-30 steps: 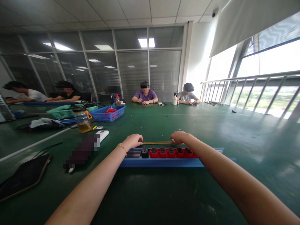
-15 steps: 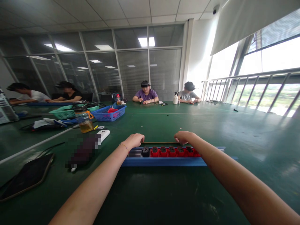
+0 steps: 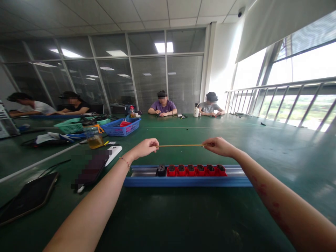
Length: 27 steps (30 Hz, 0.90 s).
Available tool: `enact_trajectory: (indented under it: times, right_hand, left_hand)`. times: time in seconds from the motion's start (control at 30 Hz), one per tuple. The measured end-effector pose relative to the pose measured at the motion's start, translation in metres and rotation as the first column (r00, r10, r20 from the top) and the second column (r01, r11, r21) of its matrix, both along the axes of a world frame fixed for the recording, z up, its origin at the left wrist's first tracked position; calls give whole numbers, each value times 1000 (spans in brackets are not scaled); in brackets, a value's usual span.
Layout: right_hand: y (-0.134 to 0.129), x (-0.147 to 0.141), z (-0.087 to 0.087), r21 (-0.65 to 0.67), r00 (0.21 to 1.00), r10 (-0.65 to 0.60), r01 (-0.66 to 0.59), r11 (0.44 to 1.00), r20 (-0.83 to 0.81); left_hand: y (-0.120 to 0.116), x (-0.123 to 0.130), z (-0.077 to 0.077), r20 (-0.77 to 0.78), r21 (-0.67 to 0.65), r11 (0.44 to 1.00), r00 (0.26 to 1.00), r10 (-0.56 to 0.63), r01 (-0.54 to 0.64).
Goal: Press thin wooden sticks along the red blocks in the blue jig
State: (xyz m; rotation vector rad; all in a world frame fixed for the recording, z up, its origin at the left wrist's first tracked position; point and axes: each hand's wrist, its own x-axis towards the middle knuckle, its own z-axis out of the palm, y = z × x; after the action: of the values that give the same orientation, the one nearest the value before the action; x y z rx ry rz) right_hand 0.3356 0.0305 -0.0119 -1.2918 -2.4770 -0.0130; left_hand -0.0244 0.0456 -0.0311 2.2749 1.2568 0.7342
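A thin yellowish stick (image 3: 181,145) spans the gap between my two hands, roughly level, just beyond the far side of a long blue tray. My left hand (image 3: 146,147) is closed on its left end, and my right hand (image 3: 219,145) pinches the right end. The blue tray (image 3: 187,182) lies crosswise on the table before me, with a shiny metal inside. Standing in it is a row of several red blocks (image 3: 191,170) with black tops, and a black block (image 3: 161,170) at the row's left end.
To the left lie a dark tablet-like device (image 3: 28,199), a white object (image 3: 114,154) beside a blurred dark item, and a jar (image 3: 93,136) of amber liquid. Behind them stand a blue basket (image 3: 122,126) and a green basket (image 3: 75,126). Several people sit along the far side.
Both hands have risen from close behind the tray and moved slightly farther off, carrying the stick with them. The tray's ends and the whole row of blocks are now uncovered.
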Motion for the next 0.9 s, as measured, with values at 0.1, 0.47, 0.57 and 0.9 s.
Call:
enact_trajectory:
  times: [0.1, 0.47, 0.57, 0.9]
  right_hand:
    - [-12, 2, 4, 48, 999, 50, -50, 998, 0]
    - [-40, 21, 22, -408, 984, 35, -106, 907, -177]
    - [-39, 30, 23, -402, 975, -42, -50, 914, -217]
    - [-33, 36, 15, -608, 996, -42, -13, 794, -76]
  left_hand:
    - [-15, 7, 18, 24, -96, 993, 997, -68, 70]
    - [-39, 13, 33, -41, -110, 990, 996, 81, -85]
    - [-44, 17, 34, -18, -93, 992, 996, 88, -89]
    - [-50, 27, 31, -134, -179, 984, 991, -25, 1]
